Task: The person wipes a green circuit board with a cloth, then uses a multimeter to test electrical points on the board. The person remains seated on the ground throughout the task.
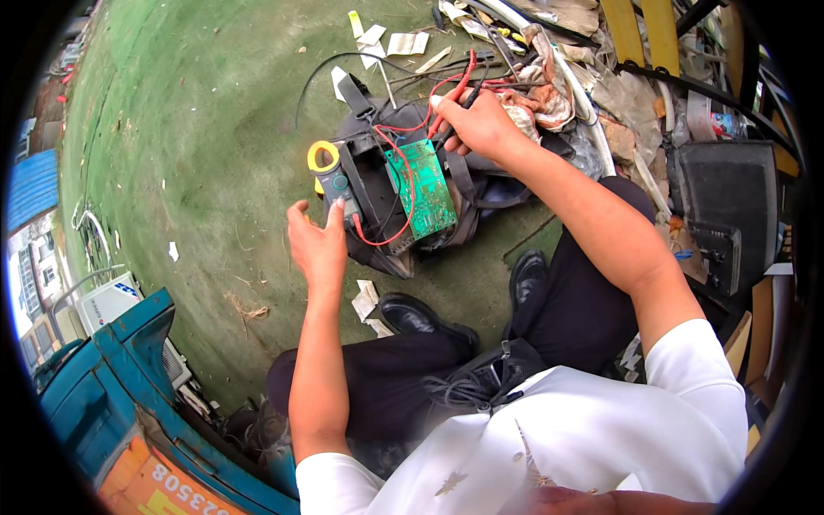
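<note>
My right hand (482,125) is closed around a red test probe (463,81) and a black test probe (471,96), just above the upper end of a green circuit board (429,193). Whether their tips touch the board is hard to make out. The board lies tilted on a black bag (365,133). Left of it rests a clamp meter (341,184) with a yellow jaw, a red lead plugged into its lower end. My left hand (319,245) has its fingers apart, the thumb at the meter's lower face; contact there is unclear.
Scrap, cables and a stained cloth (549,94) are heaped at the far right, near a black panel (721,202). Paper scraps (407,43) lie on the green floor (232,137). A teal metal machine (129,360) stands at lower left. My black shoes (416,315) are close to the bag.
</note>
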The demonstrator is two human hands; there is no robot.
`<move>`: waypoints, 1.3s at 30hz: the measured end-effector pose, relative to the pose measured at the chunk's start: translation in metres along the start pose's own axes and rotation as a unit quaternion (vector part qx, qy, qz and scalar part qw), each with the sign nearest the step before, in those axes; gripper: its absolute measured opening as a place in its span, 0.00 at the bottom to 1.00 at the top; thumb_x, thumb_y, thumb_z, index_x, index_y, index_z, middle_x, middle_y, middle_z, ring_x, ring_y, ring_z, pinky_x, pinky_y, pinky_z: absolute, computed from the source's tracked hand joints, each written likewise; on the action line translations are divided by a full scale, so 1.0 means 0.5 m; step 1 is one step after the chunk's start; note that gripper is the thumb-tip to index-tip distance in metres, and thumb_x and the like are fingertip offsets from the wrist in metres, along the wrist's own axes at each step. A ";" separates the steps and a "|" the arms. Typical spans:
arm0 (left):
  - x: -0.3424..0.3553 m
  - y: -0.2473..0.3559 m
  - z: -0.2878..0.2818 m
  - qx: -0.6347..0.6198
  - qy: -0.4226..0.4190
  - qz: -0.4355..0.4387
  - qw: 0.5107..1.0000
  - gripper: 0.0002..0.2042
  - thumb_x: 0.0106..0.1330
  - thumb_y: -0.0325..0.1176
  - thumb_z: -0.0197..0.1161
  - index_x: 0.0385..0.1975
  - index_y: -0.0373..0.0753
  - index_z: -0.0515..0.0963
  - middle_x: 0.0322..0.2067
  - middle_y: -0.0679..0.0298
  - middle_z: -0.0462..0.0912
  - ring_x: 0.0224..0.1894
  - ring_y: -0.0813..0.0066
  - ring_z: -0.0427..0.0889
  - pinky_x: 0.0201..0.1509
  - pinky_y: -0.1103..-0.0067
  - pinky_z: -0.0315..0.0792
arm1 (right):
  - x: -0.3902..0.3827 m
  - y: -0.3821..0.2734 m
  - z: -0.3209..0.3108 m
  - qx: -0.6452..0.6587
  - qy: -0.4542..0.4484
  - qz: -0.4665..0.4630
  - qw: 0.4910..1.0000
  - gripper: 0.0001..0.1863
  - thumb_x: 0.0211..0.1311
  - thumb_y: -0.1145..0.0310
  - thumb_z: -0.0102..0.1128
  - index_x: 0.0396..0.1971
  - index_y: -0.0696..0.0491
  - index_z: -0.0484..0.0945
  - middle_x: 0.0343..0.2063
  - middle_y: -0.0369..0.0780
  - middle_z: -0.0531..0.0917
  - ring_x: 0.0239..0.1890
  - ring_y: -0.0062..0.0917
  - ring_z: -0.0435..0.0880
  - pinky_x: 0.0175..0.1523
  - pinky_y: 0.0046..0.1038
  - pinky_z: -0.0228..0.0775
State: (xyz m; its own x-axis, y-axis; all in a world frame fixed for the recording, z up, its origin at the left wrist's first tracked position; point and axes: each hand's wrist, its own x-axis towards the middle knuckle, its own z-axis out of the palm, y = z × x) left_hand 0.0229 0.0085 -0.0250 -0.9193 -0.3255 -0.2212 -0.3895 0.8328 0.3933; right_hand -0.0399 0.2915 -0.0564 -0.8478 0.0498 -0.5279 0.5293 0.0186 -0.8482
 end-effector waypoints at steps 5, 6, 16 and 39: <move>-0.119 0.096 0.038 -0.124 -0.173 0.153 0.965 0.13 0.64 0.38 0.69 0.38 0.34 0.84 0.29 0.52 0.85 0.31 0.60 0.84 0.40 0.69 0.75 | -0.020 0.012 0.001 0.014 0.012 0.009 1.000 0.19 0.72 0.54 0.58 0.39 0.57 0.79 0.28 0.39 0.84 0.19 0.20 0.83 0.20 0.22 0.73; -0.150 0.113 0.059 -0.128 -0.226 0.157 0.953 0.11 0.64 0.38 0.68 0.34 0.34 0.85 0.28 0.51 0.85 0.32 0.58 0.84 0.40 0.68 0.76 | -0.027 0.020 0.001 0.012 0.020 0.015 1.000 0.19 0.72 0.54 0.58 0.39 0.58 0.79 0.27 0.39 0.84 0.19 0.20 0.83 0.20 0.21 0.73; -0.158 0.083 0.133 -0.109 -0.116 0.153 0.975 0.21 0.64 0.32 0.67 0.55 0.31 0.74 0.43 0.44 0.82 0.45 0.48 0.83 0.50 0.63 0.75 | -0.112 0.063 0.009 0.025 -0.004 0.014 1.000 0.08 0.66 0.68 0.60 0.40 0.55 0.77 0.34 0.37 0.86 0.20 0.16 0.80 0.24 0.20 0.73; 0.047 -0.081 0.046 -0.410 -0.314 -0.259 0.816 0.10 0.64 0.37 0.71 0.34 0.44 0.76 0.19 0.80 0.66 0.13 0.92 0.55 0.14 0.87 0.46 | -0.031 0.061 0.043 0.071 0.032 0.053 0.996 0.22 0.73 0.53 0.55 0.33 0.60 0.78 0.26 0.41 0.84 0.18 0.23 0.83 0.20 0.25 0.75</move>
State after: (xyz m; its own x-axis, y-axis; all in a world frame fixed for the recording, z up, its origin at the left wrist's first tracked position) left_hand 0.0184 -0.0227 -0.0668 -0.5102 -0.0301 -0.8595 -0.8598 -0.0071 0.5106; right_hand -0.0113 0.2696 -0.0749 -0.7816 0.1076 -0.6144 0.6015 -0.1310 -0.7881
